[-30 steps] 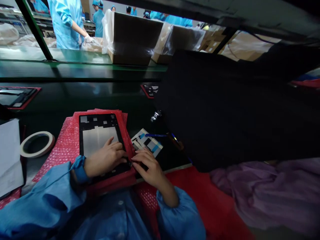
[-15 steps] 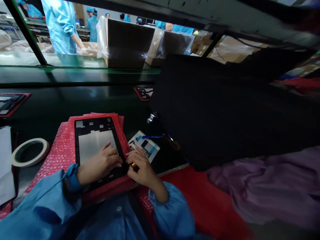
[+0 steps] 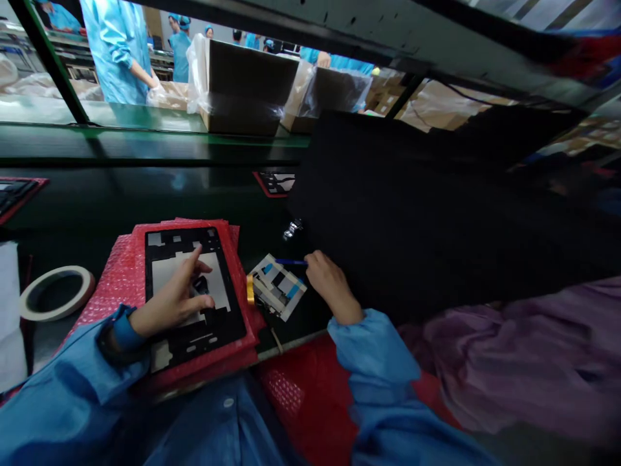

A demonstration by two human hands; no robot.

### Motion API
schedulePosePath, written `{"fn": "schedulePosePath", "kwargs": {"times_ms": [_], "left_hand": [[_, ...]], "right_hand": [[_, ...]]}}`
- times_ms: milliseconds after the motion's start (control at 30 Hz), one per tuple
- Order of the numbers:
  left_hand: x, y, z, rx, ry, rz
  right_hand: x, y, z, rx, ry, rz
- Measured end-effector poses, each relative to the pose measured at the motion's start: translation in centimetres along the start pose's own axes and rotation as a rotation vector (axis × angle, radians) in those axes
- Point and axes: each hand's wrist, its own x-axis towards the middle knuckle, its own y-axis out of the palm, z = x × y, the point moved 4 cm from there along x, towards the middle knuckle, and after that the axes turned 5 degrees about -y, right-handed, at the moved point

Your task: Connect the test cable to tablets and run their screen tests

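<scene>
A black-framed tablet panel (image 3: 228, 327) with a pale metal-looking middle lies on red bubble wrap (image 3: 111, 275). My left hand (image 3: 179, 291) is over its middle, thumb and fingers apart. A dark shape shows between them; I cannot tell whether it is a reflection or a part. Farther right, my right hand (image 3: 330, 281) has its fingers curled at the right end of a blue pen (image 3: 290, 262); what lies under the fingertips is hidden. Between the hands, a small amber tape roll (image 3: 250, 289) stands beside the panel, next to a card with black and blue strips (image 3: 286, 291).
A masking tape roll (image 3: 30, 304) and white paper (image 3: 10, 317) are at left. A black sheet (image 3: 412, 213) with a metal clip (image 3: 292, 229) covers the right side. More panels (image 3: 276, 183) lie farther back. Beyond stand lined cartons (image 3: 247, 84) and a person in blue (image 3: 116, 52).
My right hand has left the panel's edge and moved right to the pen, leaving the amber roll behind. My left hand has lifted its fingers and spread them.
</scene>
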Motion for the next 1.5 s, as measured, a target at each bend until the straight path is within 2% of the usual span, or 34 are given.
{"fn": "schedulePosePath", "kwargs": {"times_ms": [67, 100, 133, 167, 233, 267, 333, 367, 400, 467, 533, 567, 667, 833, 933, 1000, 1033, 1100, 1167, 1233, 1333, 1400, 1500], "left_hand": [[0.4, -0.4, 0.7, -0.044, -0.044, -0.180], [0.5, -0.7, 0.9, -0.039, -0.076, -0.297], [0.5, -1.2, 0.9, -0.010, -0.106, -0.411], [0.4, -1.6, 0.8, 0.045, -0.125, -0.515], [-0.1, -2.4, -0.3, 0.209, -0.107, -0.679], [-0.4, -2.8, -1.1, 0.301, -0.064, -0.742], [-1.3, -3.0, -3.1, 0.472, 0.088, -0.811], [-1.6, -2.7, -4.0, 0.548, 0.194, -0.776], [-1.8, -2.1, -4.7, 0.622, 0.299, -0.681], [-2.0, -0.6, -5.1, 0.783, 0.413, -0.399], [-1.9, 0.7, -4.2, 0.940, 0.355, -0.159], [-1.8, 1.1, -3.5, 1.001, 0.286, -0.095], [-1.6, 1.5, -1.9, 1.078, 0.137, -0.011], [-1.6, 1.4, -1.4, 1.085, 0.103, -0.003], [-1.6, 1.3, -1.5, 1.063, 0.087, -0.015], [-1.6, 1.3, -1.5, 1.047, 0.077, -0.021], [-1.6, 1.3, -1.5, 1.041, 0.075, -0.022], [-1.7, 1.3, -1.5, 1.037, 0.077, -0.027], [-1.7, 1.3, -1.4, 1.041, 0.086, -0.027], [-1.7, 1.3, -1.3, 1.050, 0.100, -0.025], [-1.7, 1.3, -1.2, 1.065, 0.116, -0.028], [-1.7, 1.2, -1.1, 1.069, 0.117, -0.032], [-1.6, 1.2, -1.0, 1.066, 0.118, -0.031]], "right_hand": [[-0.1, -2.0, 1.2, 0.106, 0.059, -0.179], [-0.4, -2.9, 2.2, 0.240, 0.094, -0.284], [-0.9, -3.7, 3.5, 0.434, 0.123, -0.381], [-1.4, -3.9, 5.2, 0.674, 0.132, -0.401], [-2.3, -3.1, 9.6, 1.160, 0.057, -0.194], [-3.0, -2.6, 11.8, 1.299, 0.026, -0.109], [-4.3, -1.2, 15.4, 1.418, 0.025, 0.040], [-4.8, -0.4, 16.6, 1.426, 0.054, 0.080], [-5.3, 0.4, 17.3, 1.416, 0.094, 0.103], [-6.0, 1.7, 17.9, 1.376, 0.169, 0.102], [-6.3, 2.3, 17.9, 1.327, 0.201, 0.084], [-6.4, 2.5, 17.7, 1.303, 0.204, 0.081], [-6.4, 2.6, 17.6, 1.249, 0.199, 0.081], [-6.5, 2.4, 18.0, 1.258, 0.206, 0.061], [-5.6, 2.0, 16.8, 1.279, 0.232, 0.034], [-4.3, 1.3, 14.1, 1.220, 0.259, -0.055], [-3.4, 0.8, 12.3, 1.157, 0.269, -0.112], [-1.4, -0.5, 8.4, 0.777, 0.189, -0.225], [0.6, -0.9, 5.0, 0.405, 0.125, -0.153], [2.6, -0.5, 2.4, 0.203, 0.079, -0.035], [5.2, 0.6, 0.3, 0.143, 0.105, -0.025], [6.6, 1.6, -0.1, 0.149, 0.150, -0.047], [7.9, 3.1, 0.0, 0.123, 0.195, -0.006]]}}
